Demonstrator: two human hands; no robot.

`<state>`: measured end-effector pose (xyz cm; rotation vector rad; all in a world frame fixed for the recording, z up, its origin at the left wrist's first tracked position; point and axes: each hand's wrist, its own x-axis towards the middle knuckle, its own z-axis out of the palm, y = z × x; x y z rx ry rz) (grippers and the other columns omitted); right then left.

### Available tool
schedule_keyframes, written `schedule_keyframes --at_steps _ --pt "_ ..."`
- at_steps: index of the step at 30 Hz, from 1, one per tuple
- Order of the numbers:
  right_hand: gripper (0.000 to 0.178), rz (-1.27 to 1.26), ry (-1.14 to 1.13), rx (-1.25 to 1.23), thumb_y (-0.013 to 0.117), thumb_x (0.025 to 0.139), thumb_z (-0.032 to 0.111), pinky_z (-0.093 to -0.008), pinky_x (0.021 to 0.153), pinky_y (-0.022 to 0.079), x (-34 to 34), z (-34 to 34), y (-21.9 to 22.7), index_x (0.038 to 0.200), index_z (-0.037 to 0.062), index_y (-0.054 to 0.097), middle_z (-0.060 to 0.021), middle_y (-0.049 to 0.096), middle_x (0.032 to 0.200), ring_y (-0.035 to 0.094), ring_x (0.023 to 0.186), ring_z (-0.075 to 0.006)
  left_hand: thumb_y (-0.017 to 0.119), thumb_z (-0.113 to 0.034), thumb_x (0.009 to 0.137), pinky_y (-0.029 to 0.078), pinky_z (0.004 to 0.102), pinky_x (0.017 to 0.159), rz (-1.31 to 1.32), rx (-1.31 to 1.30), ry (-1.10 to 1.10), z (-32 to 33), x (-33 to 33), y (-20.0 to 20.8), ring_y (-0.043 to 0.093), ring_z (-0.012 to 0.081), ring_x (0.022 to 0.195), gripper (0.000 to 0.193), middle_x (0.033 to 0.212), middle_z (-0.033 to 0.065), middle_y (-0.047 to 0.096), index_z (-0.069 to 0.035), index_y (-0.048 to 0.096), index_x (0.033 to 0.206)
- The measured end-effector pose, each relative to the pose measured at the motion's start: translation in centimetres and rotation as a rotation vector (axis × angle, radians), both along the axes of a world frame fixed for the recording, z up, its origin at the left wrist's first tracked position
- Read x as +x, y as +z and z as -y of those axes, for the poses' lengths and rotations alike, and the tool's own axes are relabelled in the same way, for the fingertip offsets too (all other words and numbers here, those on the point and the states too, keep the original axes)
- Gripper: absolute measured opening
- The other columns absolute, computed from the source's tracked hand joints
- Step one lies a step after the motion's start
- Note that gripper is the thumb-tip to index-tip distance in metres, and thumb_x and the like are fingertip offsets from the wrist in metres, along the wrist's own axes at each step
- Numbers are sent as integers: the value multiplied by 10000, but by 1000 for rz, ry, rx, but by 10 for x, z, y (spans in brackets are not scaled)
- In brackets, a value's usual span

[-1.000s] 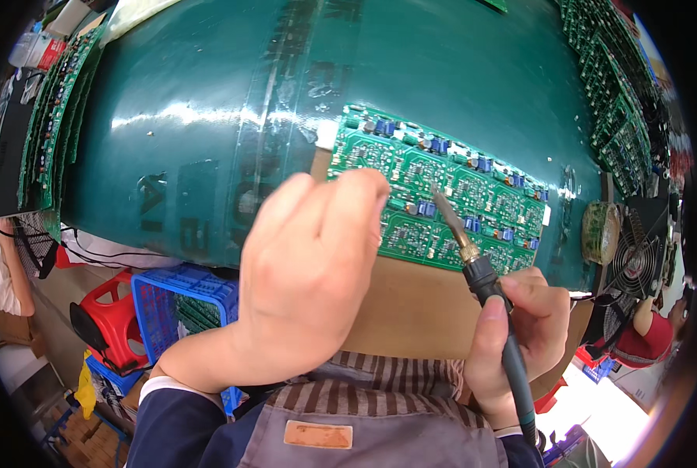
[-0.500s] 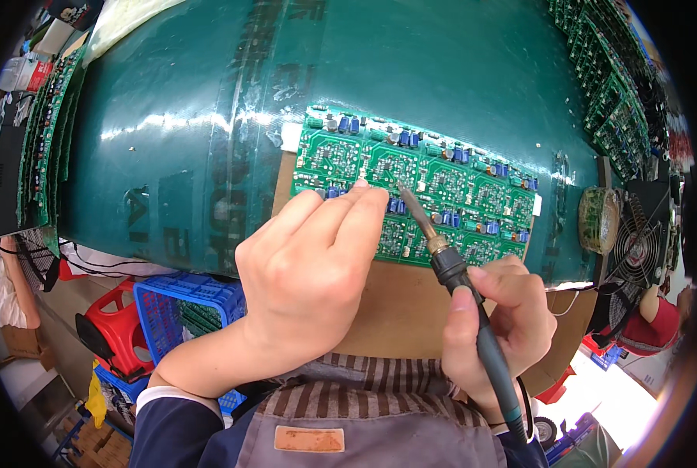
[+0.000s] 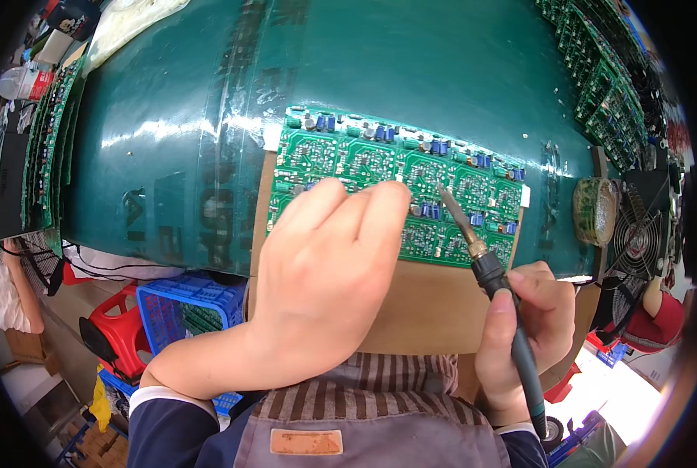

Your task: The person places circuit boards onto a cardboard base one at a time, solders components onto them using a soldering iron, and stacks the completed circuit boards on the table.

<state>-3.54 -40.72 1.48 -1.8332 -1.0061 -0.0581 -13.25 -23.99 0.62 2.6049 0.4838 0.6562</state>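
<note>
A green circuit board panel [image 3: 376,160], made of repeated sections with blue and other small components, lies on a brown cardboard sheet [image 3: 430,304]. My right hand [image 3: 524,327] grips a soldering iron [image 3: 512,331] by its dark handle. The metal tip points up and left, over the middle of the panel; whether it touches cannot be told. My left hand [image 3: 333,269] is over the panel's left and middle part, fingers curled together and knuckles up. Its fingertips are hidden, so anything pinched in them does not show.
Green sheeting [image 3: 411,54] covers the table. Stacked circuit boards stand at the left [image 3: 52,148] and far right [image 3: 610,101]. A fan [image 3: 637,238] and a roll of clear tape [image 3: 596,210] sit at the right edge. Below left are a blue crate [image 3: 185,300] and red stool [image 3: 118,324].
Both hands have moved right along the panel, and the iron's tip now points at a section farther right. The panel appears slightly farther left in view.
</note>
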Motion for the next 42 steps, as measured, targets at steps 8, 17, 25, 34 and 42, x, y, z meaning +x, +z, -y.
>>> schedule_keyframes --at_steps 8,17,25,34,42 --pt "183 -53 26 -56 674 717 -6 -296 519 445 5 4 -2 850 -51 556 -118 605 702 568 539 -203 696 -28 759 452 330 535 -91 65 -15 5 13 -6 561 217 607 155 739 43 645 -62 644 901" --pt "211 -18 101 -57 690 694 -33 -320 508 467 6 -2 -2 857 -50 557 -122 616 710 587 538 -227 708 -28 732 475 338 556 -89 19 11 4 15 -3 597 220 646 139 752 42 650 -81 687 860" --pt "206 -11 -1 -14 677 718 -9 -295 508 447 10 16 2 879 -53 557 -122 618 713 579 558 -205 691 -16 747 437 356 558 -121 134 -34 5 22 6 534 241 619 146 735 46 626 -54 638 878" --pt "195 -103 -71 -6 664 708 -20 -294 532 442 19 39 -1 870 -61 565 -118 600 690 559 572 -198 683 -27 770 437 337 527 -111 34 -100 33 37 -2 535 220 594 129 681 47 604 -59 613 873" --pt "203 -97 -11 -6 671 670 -48 -297 513 445 28 34 -6 849 -46 577 -100 606 676 561 523 -190 692 -33 751 465 338 537 -175 67 -71 33 43 2 584 224 620 136 709 43 626 -72 655 876"
